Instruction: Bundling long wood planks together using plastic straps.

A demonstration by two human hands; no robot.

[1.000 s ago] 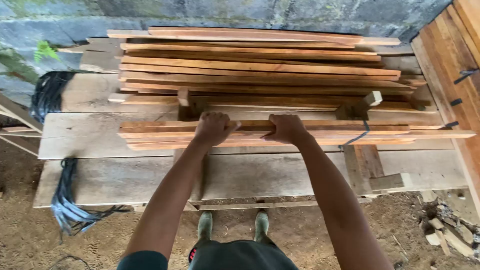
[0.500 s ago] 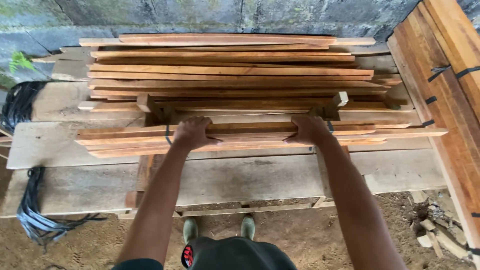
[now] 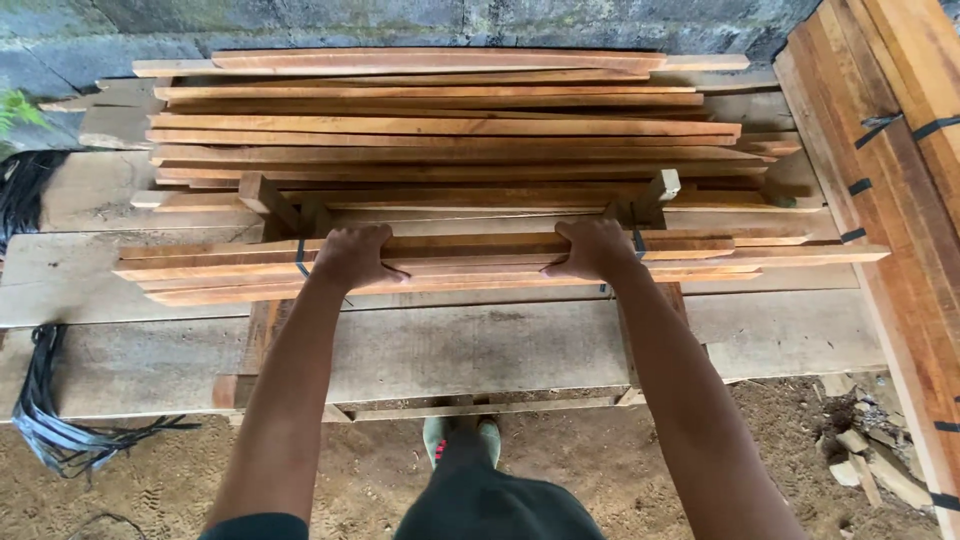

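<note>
A broad bench of pale grey planks (image 3: pixel 500 345) spans the view, its near edge bare and open in front of the hands. At the back, against the block wall (image 3: pixel 300 20), lies a loose stack of reddish wooden slats (image 3: pixel 450 125). To the right, strapped bundles of boards (image 3: pixel 900 130) crowd the bench's end. In front of the stack, a smaller bundle of slats (image 3: pixel 480 262) rests on two wooden cradles, its right end overhanging toward the strapped boards. The left hand (image 3: pixel 352 256) and right hand (image 3: pixel 592 248) both grip this bundle, fingers curled over its far edge. Black straps (image 3: pixel 50 430) dangle off the bench's left end.
</note>
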